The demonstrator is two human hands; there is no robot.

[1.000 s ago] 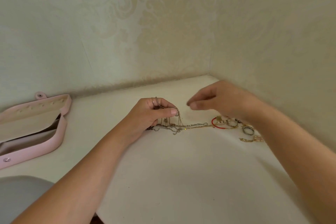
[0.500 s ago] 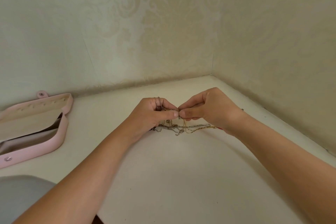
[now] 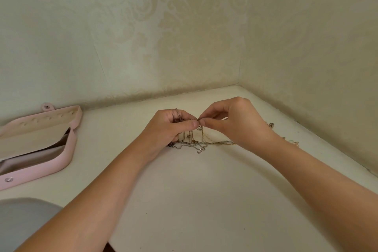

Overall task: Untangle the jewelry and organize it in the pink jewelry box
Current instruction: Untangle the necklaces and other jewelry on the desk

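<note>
From the head camera, we have both hands raised just above the desk [image 3: 184, 200], toward its back right corner. Our left hand [image 3: 170, 127] is curled round a bunch of thin chains [image 3: 192, 142], thumb pressed on them, with one strand looped over the fingers. We judge this grip anchors the knot so it cannot slide. The loose ends hang from that fist, and some trail on the desk below.

Our right hand [image 3: 237, 122] pinches thumb against forefinger, touching the tip of the left thumb, on what looks like a small ring or clasp [image 3: 199, 127]. We cannot tell which strand it belongs to. Holding the tangle in the air lets the chains drop apart by their own weight, which should show which strand crosses which.

More small jewelry [image 3: 293, 143] lies behind the right wrist, near the desk's right edge, partly hidden.

The pink jewelry box [image 3: 61, 161] lies open at the left edge, against the back wall and well apart from the hands. We see no jewelry in the part that shows, so sorting seems at an early stage.
</note>
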